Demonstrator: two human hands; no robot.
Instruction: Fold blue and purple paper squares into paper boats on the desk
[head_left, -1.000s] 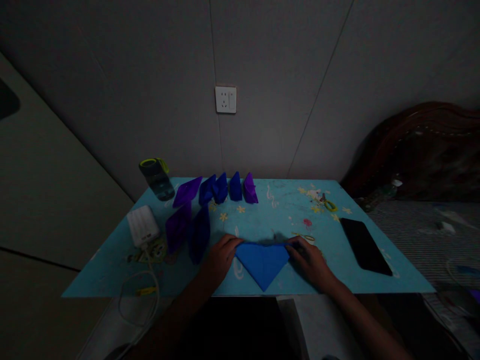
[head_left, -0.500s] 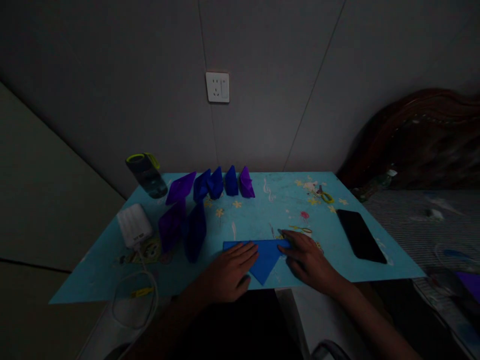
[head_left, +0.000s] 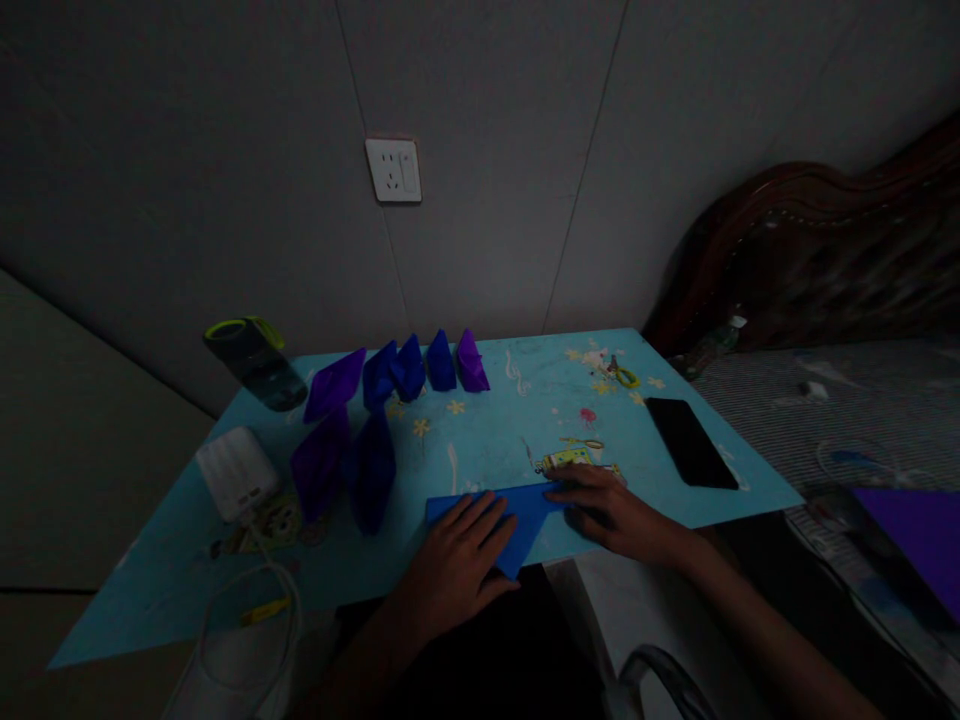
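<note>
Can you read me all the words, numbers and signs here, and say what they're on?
No words or numbers I can read.
White power bank: small dark marks, too tiny and dim to read.
Blue paper: no writing shows.
Tabletop: pale music-like swirls, no readable words.

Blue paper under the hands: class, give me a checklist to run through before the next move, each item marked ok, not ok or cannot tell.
1. Left hand steadying the paper: ok, it lies over the left part.
2. Right hand at the paper: ok, its fingers touch the right end.
3. Whole paper on the table: not ok, the near tip seems to poke past the edge.
4. Folded shapes apart from the paper: ok, they stand to its left and beyond.
5. Crease sharp: cannot tell, the picture is dark and the left hand covers part.
</note>
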